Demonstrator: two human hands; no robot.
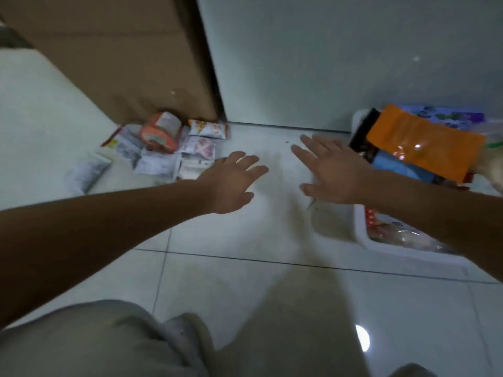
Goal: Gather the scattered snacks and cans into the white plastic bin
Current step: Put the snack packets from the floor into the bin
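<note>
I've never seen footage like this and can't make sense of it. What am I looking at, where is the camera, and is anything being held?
No machine: a person wears one camera on the head, looking down at their own bare arms. The left hand and right hand have straight, spread fingers and hold nothing. On the pale tiled floor, to the left, a pile of small snack packets lies beside a brown cardboard box. To the right stands the white plastic bin, already holding packets, a shiny orange pouch on top. Too blurred to pick out cans.
</note>
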